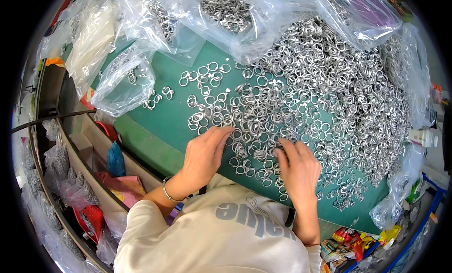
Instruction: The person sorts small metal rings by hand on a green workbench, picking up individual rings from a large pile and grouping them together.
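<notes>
Many loose silver-coloured metal rings (256, 115) lie spread over a green tabletop (160, 124) in front of me. My left hand (202, 150) reaches to the near left edge of the spread, thumb and forefinger drawn together at the rings; whatever is between the tips is too small to make out. Among the rings to the right, my right hand (300, 167) has its fingers bent and its thumb close to the forefinger. Its fingertips touch the rings, and what they pinch cannot be made out.
A heaped pile of rings (339, 65) fills the right side. Clear plastic bags (125, 80) line the back and left, some holding rings. An open drawer (99, 155) with bagged pieces sits at my left. A white bottle (423, 138) stands at the right edge, above colourful packets (348, 242).
</notes>
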{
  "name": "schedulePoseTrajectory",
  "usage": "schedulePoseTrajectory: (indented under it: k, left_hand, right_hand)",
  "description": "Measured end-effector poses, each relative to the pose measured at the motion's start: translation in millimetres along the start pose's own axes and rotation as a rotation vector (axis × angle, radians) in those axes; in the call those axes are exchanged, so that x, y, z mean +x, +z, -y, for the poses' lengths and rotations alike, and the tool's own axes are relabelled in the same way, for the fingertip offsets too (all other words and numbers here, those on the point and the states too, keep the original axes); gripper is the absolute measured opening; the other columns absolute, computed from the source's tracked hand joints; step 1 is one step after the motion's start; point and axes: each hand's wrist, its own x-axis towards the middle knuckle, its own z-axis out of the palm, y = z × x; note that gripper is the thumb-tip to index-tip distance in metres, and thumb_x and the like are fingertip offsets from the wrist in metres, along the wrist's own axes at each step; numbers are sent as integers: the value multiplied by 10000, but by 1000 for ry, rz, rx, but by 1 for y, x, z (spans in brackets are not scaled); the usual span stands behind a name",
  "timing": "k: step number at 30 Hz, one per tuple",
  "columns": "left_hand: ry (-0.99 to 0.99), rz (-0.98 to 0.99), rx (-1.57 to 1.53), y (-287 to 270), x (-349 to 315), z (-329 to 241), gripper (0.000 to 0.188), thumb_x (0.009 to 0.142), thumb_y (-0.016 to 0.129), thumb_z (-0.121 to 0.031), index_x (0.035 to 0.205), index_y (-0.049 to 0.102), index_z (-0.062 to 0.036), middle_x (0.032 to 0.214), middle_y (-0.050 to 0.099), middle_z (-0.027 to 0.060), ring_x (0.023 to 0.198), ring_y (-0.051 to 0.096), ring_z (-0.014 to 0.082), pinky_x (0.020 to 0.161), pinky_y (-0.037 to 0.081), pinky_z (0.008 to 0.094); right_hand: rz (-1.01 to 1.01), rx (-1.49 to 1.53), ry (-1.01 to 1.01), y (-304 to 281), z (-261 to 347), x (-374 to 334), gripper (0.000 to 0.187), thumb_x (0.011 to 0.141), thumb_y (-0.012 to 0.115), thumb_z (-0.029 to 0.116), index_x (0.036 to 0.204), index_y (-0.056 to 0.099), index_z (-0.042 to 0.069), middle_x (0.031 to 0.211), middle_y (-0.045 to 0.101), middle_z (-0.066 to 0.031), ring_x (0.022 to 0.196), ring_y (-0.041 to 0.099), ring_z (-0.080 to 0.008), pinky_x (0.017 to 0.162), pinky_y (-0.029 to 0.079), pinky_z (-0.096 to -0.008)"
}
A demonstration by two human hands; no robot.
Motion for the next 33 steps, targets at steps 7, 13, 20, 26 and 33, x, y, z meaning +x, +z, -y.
schedulePoseTrajectory:
  k: [7,13,20,26,33]
  left_hand:
    - [-291,54,-454,-19,-13,5,225,878,503,57,1052,623,-22,847,581,61,595,524,161,524,412,261]
    - [-727,567,-1139,-22,-19,-4,256,979,483,-235,1105,623,-62,883,567,6,657,461,48,560,385,182]
    - [-985,481,-1566,-3,-18,-7,384,983,448,-366,969,616,-21,834,602,19,655,533,96,565,429,234]
    - [-735,351,-1104,-19,-18,-6,309,967,499,-239,824,634,-2,633,560,35,454,437,68,405,279,185]
    - [-613,179,-1145,-30,-4,13,189,930,500,-55,1070,611,8,837,559,28,667,492,91,542,402,220]
  right_hand:
    - [-18,273,243,-13,-10,-6,232,791,581,-27,1006,621,51,738,486,-91,619,526,-219,537,411,-326]
    - [240,842,154,-7,22,-7,380,811,532,-91,1162,537,56,869,487,-89,693,526,-169,572,434,-255]
    - [322,721,-177,-5,46,14,302,808,591,-43,1102,578,27,1030,579,-107,711,614,-269,577,488,-306]
    - [-110,213,-256,27,50,59,210,753,683,78,956,632,58,932,565,-55,787,554,-222,561,451,-321]
    - [-122,178,-361,31,41,67,179,704,694,33,863,611,29,919,595,-51,798,527,-227,658,399,-346]
